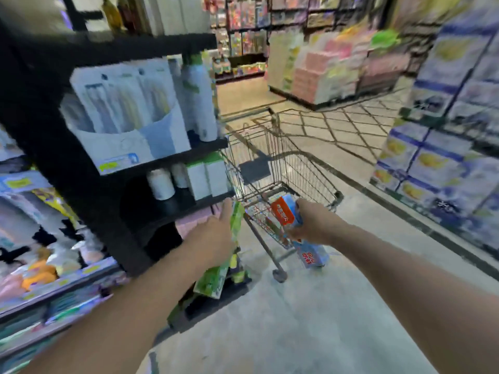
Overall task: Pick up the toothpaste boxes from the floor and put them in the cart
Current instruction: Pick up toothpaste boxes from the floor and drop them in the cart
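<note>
**Two boxes in hand, cart just ahead**

Two toothpaste boxes are up off the floor and on their way to the wire shopping cart [286, 168], one in each hand. The left hand [213, 233] holds a long green toothpaste box [216, 276] along its side, with the forefinger stretched out toward the box's far end; how the remaining fingers wrap it is hidden behind the hand. The right hand [310, 222] has its fingers curled round a blue and orange toothpaste box [286, 211], gripping it near the middle so that the orange end points into the cart and the blue end hangs toward the floor.

Both boxes sit at the cart's near end, the blue one already overlapping the basket, the green one just beside its left corner, close to the black shelving unit [108, 168] stocked with toothbrush packs [121, 103]. Something coloured seems to lie at the basket's bottom, but blur keeps it from being identified.

This looks like the placing step. The next move calls for carrying each box over the rim, lowering it inside and letting go, with the green box kept clear of the shelf edge.
</note>
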Demonstrator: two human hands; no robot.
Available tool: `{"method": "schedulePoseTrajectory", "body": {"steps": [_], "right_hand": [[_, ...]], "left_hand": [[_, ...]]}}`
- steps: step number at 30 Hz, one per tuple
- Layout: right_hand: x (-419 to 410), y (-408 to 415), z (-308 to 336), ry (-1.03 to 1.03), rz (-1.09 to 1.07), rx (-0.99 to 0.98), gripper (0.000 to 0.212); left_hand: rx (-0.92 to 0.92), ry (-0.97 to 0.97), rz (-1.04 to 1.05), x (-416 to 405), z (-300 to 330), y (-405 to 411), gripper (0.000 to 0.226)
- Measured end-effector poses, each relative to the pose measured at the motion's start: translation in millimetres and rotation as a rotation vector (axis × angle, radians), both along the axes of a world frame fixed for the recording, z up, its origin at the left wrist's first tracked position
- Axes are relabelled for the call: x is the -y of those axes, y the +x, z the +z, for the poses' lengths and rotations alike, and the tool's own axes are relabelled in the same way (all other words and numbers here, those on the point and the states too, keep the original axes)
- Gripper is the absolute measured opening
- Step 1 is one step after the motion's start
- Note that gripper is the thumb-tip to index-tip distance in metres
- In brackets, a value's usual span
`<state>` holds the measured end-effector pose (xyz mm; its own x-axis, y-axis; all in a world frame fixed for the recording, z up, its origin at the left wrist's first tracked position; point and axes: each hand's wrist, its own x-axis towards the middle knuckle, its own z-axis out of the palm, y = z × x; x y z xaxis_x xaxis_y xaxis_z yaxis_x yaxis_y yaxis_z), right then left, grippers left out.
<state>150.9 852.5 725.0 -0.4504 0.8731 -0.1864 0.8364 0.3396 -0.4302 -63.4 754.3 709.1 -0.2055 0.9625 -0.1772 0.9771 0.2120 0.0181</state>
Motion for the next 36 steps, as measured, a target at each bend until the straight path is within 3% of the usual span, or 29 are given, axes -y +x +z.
{"method": "schedulePoseTrajectory", "body": {"steps": [7, 14, 28, 36], "right_hand": [[-76.2, 115.6, -7.1, -0.01, -0.214, 0.026, 0.049], [-146.6, 150.4, -36.1, -0.086, -0.313, 0.044, 0.052], [-385.7, 71.5, -57.8, -0.156, -0.34, 0.063, 0.053], [-481.1, 22.1, -92.0, -0.218, -0.244, 0.086, 0.046]], "left_hand": [[0.071, 0.01, -0.148, -124.8, 6.3, 109.4, 0.096], [0.141, -0.011, -0.248, -223.8, -17.3, 151.4, 0.096], [0.166, -0.061, -0.232, -478.2, -52.3, 74.9, 0.095], [0.265, -0.096, -0.059, -554.0, -91.5, 33.9, 0.099]]}}
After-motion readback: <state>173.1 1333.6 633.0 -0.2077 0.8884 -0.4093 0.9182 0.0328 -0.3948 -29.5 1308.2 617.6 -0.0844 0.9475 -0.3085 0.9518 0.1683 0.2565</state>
